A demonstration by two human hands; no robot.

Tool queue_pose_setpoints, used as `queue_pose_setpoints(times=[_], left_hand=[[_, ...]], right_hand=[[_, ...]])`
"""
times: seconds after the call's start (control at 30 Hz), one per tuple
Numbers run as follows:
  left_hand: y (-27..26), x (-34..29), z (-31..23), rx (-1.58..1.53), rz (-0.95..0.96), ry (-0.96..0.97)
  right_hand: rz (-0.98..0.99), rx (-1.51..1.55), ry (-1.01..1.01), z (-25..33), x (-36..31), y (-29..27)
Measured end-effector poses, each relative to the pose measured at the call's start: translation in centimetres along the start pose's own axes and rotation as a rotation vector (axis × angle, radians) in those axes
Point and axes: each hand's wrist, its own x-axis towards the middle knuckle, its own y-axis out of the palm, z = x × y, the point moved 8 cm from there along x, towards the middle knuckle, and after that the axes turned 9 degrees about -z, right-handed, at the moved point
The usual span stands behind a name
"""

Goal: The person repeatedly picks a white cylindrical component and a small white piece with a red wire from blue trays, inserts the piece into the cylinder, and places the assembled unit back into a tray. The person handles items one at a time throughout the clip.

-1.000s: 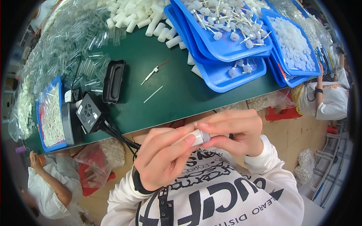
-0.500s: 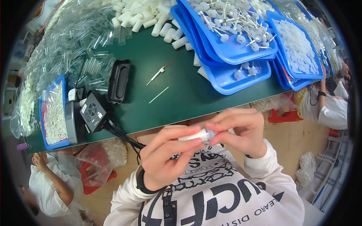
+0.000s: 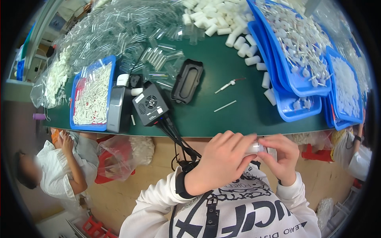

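In front of my body, below the table's near edge, both hands meet at a short white cylinder [image 3: 253, 148] with a translucent end. My left hand [image 3: 222, 162] is closed around its left part, the back of the hand turned up, so most of the piece is hidden. At the translucent end, the thumb and forefinger of my right hand [image 3: 283, 155] grip from either side. On the green table beyond lie a thin white stick [image 3: 225, 106] and a slim white piece with a red wire [image 3: 227, 86].
A black open case [image 3: 187, 81] and a black fan box [image 3: 151, 102] with cables stand left of centre. Clear tubes [image 3: 131, 27] and white foam-like cylinders [image 3: 240, 43] heap at the back. Blue trays [image 3: 295, 113] stand right, another [image 3: 72, 119] left. A person [image 3: 59, 170] sits at left.
The view has swung left, so table things appear farther right. My left hand has turned over and covers more of the white cylinder; my right hand stays at its translucent end.
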Motion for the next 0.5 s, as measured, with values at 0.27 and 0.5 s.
queue_pose_setpoints(times=[0.27,0.5], left_hand=[[2.9,-4.6,2.9,-0.045,0.299,-0.270],[3.0,-6.8,3.7,-0.003,0.340,-0.211]], right_hand=[[0.062,0.172,0.403,-1.8,-3.2,3.1],[0.189,0.060,0.519,-2.0,-4.6,4.6]])
